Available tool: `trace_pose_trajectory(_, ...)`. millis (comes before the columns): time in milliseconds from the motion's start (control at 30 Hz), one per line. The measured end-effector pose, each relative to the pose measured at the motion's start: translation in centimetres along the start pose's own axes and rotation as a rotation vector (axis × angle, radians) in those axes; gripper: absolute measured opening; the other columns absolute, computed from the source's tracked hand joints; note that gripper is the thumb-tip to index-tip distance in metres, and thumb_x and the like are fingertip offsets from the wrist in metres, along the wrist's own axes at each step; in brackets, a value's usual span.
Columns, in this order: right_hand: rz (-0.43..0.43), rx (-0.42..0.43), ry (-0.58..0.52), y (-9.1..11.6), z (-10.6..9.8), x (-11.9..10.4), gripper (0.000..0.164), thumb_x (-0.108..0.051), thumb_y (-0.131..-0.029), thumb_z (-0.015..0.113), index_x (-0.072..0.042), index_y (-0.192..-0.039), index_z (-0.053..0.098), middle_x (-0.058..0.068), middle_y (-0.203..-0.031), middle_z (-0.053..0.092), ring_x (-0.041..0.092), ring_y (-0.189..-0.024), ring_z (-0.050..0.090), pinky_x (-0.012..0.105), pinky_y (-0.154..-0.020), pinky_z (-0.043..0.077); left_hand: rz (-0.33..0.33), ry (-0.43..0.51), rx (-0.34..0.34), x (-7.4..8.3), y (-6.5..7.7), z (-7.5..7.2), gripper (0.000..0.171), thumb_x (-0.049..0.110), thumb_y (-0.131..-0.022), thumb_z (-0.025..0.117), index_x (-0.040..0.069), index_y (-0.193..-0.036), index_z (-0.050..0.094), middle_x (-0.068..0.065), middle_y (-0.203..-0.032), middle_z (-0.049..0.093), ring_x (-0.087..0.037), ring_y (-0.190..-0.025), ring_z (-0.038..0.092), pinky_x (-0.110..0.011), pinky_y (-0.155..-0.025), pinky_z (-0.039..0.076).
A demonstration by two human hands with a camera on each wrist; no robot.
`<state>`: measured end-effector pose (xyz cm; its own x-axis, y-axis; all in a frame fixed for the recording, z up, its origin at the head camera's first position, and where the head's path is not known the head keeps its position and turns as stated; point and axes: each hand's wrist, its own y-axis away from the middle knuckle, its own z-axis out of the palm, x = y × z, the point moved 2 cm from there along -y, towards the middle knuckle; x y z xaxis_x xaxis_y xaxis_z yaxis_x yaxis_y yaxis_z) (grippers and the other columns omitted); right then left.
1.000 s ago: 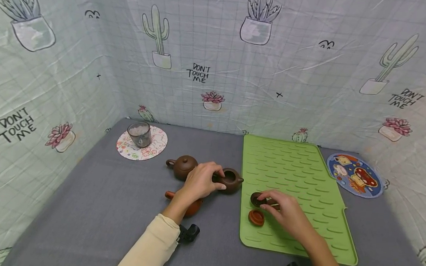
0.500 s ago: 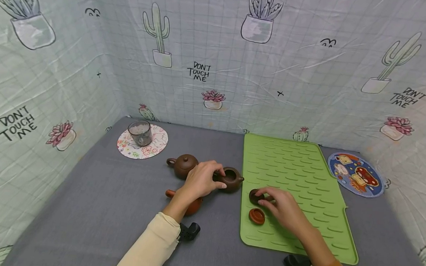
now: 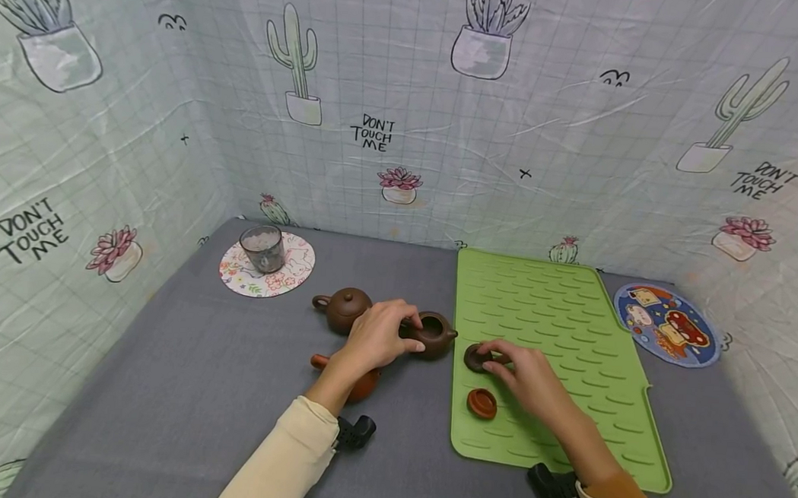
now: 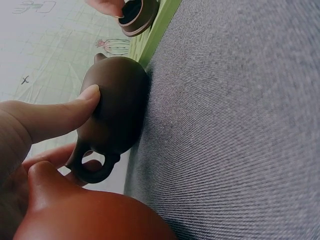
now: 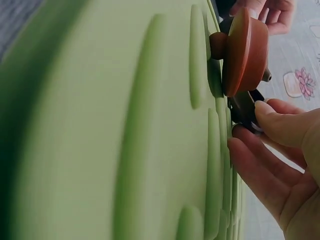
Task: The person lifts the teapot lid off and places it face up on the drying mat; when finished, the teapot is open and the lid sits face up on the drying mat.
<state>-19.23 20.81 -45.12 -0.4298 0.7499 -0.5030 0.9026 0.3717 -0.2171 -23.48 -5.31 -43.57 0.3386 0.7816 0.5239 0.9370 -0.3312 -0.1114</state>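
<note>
Thumb and fingers of my left hand [image 3: 383,332] hold a lidless dark brown teapot [image 3: 436,336] on the grey cloth. Its spout points right, toward the green mat; in the left wrist view the thumb presses the teapot's side [image 4: 117,100]. My right hand [image 3: 531,379] pinches a dark brown teapot lid [image 3: 477,358] by its edge, low over the mat's left side. That lid is partly hidden behind the reddish lid [image 5: 245,55] in the right wrist view. The reddish lid lies knob-down on the mat just nearer me. A reddish teapot [image 3: 363,386] sits partly under my left forearm.
Another brown teapot [image 3: 346,310], lid on, stands left of my left hand. A glass cup [image 3: 262,250] rests on a floral round mat [image 3: 298,262] at the back left. The green ribbed mat [image 3: 572,328] covers the right side, with a blue round mat [image 3: 668,326] beyond it.
My right hand has moved slightly away from me and to the left, carrying the dark lid from beside the reddish lid. The left hand keeps its hold on the teapot.
</note>
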Motion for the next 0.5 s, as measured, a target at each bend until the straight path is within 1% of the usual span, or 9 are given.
trace_pose_trajectory(100, 0.022, -0.022, -0.039, -0.2, -0.1, 0.2, 0.020, -0.009, -0.094, 0.072, -0.013, -0.113, 0.072, 0.007, -0.113, 0.078, 0.025, -0.094, 0.077, 0.031, -0.071, 0.060, -0.002, -0.002, 0.000, 0.0, 0.0, 0.0, 0.025, 0.036, -0.080, 0.087, 0.029, -0.099, 0.073, 0.006, -0.109, 0.070, -0.017, -0.094, 0.067, -0.035, -0.073, 0.053)
trace_pose_trajectory(233, 0.095, -0.104, -0.148, -0.6, -0.4, 0.3, 0.021, -0.009, -0.097, 0.068, -0.010, -0.118, 0.070, 0.012, -0.117, 0.075, 0.026, -0.096, 0.075, 0.022, -0.063, 0.057, -0.003, -0.001, 0.003, 0.0, 0.0, 0.0, 0.025, 0.036, -0.080, 0.087, 0.029, -0.099, 0.073, 0.006, -0.109, 0.070, -0.018, -0.093, 0.067, -0.034, -0.072, 0.052)
trace_pose_trajectory(333, 0.138, -0.153, -0.203, -0.9, -0.6, 0.3, 0.022, -0.009, -0.098, 0.066, -0.008, -0.120, 0.069, 0.015, -0.118, 0.073, 0.028, -0.100, 0.074, 0.021, -0.063, 0.058, -0.002, -0.001, 0.002, 0.0, 0.1, 0.0, 0.025, 0.036, -0.080, 0.087, 0.029, -0.099, 0.073, 0.006, -0.110, 0.070, -0.018, -0.094, 0.067, -0.034, -0.072, 0.053)
trace_pose_trajectory(500, 0.163, -0.182, -0.212, -1.3, -0.7, 0.3, 0.022, -0.009, -0.098, 0.066, -0.007, -0.120, 0.068, 0.015, -0.120, 0.073, 0.030, -0.103, 0.074, 0.021, -0.063, 0.058, -0.001, -0.001, 0.002, 0.0, 0.1, -0.1, 0.025, 0.036, -0.080, 0.087, 0.028, -0.100, 0.073, 0.006, -0.110, 0.070, -0.018, -0.094, 0.068, -0.034, -0.073, 0.053)
